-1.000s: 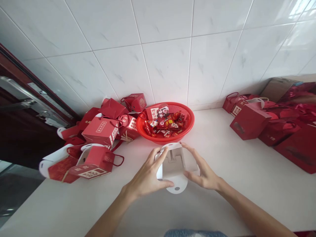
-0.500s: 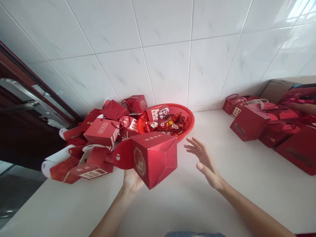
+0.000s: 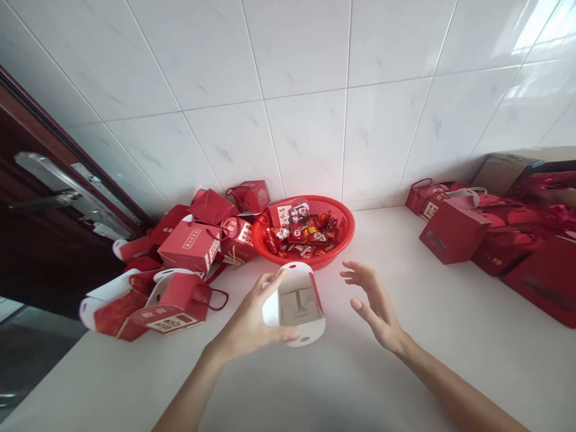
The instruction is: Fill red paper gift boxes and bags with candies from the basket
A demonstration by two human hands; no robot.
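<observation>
My left hand grips an open red gift box by its left side, its white inside and rounded flaps facing me. The box sits low over the white counter, just in front of a red plastic basket filled with red-wrapped sweets and a small card. My right hand hovers to the right of the box, fingers spread and holding nothing, a short gap away from it.
A pile of red gift boxes with cord handles lies at the left, some open. More red boxes and bags stand at the right by a cardboard box. A dark door with a metal handle is far left. White tiled wall behind.
The left hand turned the box from red bottom facing me back to opening facing me and lowered it. The right hand, which was on the box a second ago, stays off it.
</observation>
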